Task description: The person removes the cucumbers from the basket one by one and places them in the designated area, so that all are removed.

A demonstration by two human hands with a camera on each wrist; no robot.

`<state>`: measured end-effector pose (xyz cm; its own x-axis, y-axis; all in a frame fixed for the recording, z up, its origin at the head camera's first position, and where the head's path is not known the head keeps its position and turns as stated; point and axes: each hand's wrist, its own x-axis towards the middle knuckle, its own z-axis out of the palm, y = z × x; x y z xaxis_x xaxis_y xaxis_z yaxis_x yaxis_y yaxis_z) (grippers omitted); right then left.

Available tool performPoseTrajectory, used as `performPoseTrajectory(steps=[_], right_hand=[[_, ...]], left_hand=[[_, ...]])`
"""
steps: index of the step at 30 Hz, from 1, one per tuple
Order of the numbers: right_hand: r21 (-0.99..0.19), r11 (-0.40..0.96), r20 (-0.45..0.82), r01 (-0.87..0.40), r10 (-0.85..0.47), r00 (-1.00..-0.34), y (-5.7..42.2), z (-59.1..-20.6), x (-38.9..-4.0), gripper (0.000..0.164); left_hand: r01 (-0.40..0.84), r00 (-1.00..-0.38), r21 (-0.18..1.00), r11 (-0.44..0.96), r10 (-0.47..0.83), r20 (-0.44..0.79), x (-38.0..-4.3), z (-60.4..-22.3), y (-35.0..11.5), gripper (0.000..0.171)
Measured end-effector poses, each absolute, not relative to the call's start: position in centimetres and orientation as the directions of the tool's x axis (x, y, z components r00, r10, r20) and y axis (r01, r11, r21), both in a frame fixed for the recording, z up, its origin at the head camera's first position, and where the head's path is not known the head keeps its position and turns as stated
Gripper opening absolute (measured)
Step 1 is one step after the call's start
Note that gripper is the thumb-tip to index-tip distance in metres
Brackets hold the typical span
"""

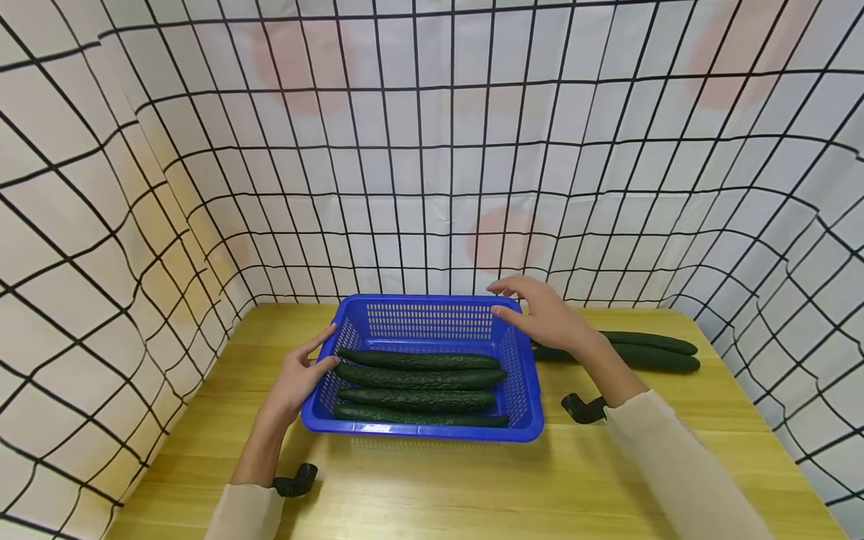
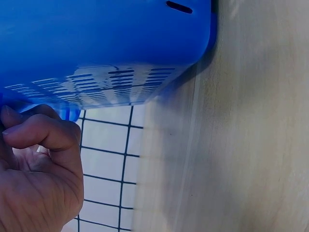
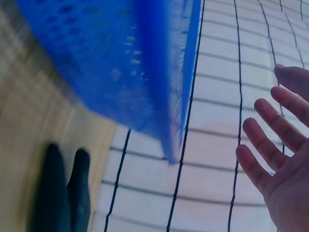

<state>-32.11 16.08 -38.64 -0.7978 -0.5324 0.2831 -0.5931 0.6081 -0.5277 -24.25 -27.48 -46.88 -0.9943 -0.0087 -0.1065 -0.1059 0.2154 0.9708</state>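
A blue plastic basket (image 1: 421,431) with slotted walls stands on the table. Several long dark-green cucumbers (image 1: 421,379) lie side by side across its floor. At the basket's left rim, my left hand (image 1: 300,379) grips the edge with its thumb over the top. The left wrist view shows that hand's curled fingers (image 2: 46,128) against the basket's edge. My right hand (image 1: 543,311) is raised by the back right corner, holding nothing. Its fingers (image 3: 268,113) are spread apart from the basket in the right wrist view.
More cucumbers (image 1: 651,356) lie on the wooden table (image 1: 418,495) to the right, partly hidden behind the right forearm. Black grid lines cover the white sheeting (image 1: 398,172) at the back and both sides. A black wrist camera (image 1: 583,409) sits on the right wrist.
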Motion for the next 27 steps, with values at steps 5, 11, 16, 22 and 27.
performPoseTrajectory(steps=[5,11,16,22,27], right_hand=[[-0.529,0.580,0.278,-0.619,-0.571,-0.773,13.8,-38.1,-32.3,0.045],[-0.569,0.560,0.237,-0.602,-0.590,-0.772,11.6,-38.0,-32.6,0.044],[-0.611,0.509,0.238,-0.606,-0.612,-0.754,10.2,-38.2,-33.1,0.044],[-0.622,0.491,0.218,-0.610,-0.640,-0.737,8.8,-39.3,-33.6,0.046],[-0.637,0.491,0.189,-0.594,-0.648,-0.738,7.8,-40.4,-33.6,0.047]], left_hand=[[-0.098,-0.995,0.972,0.212,0.000,-0.100,-24.2,-47.0,-27.5,0.063],[-0.092,-0.996,0.973,0.211,0.002,-0.095,-24.3,-47.2,-27.5,0.063],[-0.093,-0.995,0.972,0.215,-0.004,-0.095,-24.3,-47.1,-27.6,0.063],[-0.086,-0.996,0.974,0.210,0.004,-0.089,-24.3,-47.1,-27.6,0.062],[-0.082,-0.996,0.976,0.202,0.011,-0.085,-24.3,-46.9,-27.6,0.062]])
